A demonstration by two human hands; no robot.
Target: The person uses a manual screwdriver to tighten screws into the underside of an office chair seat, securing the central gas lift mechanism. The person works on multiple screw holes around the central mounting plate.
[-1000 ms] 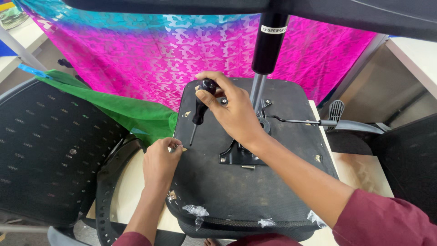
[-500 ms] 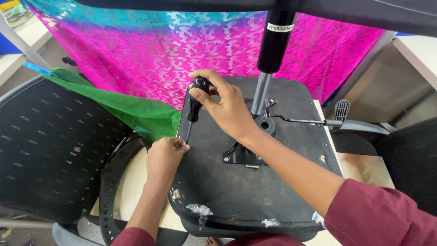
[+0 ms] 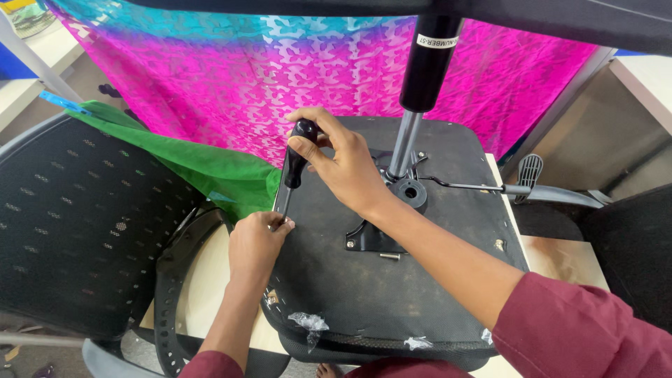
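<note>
An upturned black chair seat lies on a table, its metal gas cylinder pointing up from the centre bracket. My right hand is shut on the black handle of a screwdriver, which stands nearly upright over the seat's left edge. My left hand pinches the screwdriver's metal tip against that edge. A loose screw lies beside the bracket. What the tip bears on is hidden under my fingers.
A black mesh chair back lies at the left with a green cloth over its top. A pink and turquoise cloth hangs behind. A lever with a grey paddle sticks out to the right. Torn plastic scraps cling to the seat's near rim.
My view has shifted slightly upward and closer. Both hands stay on the screwdriver at the seat's left edge; my right hand has turned a little around the handle.
</note>
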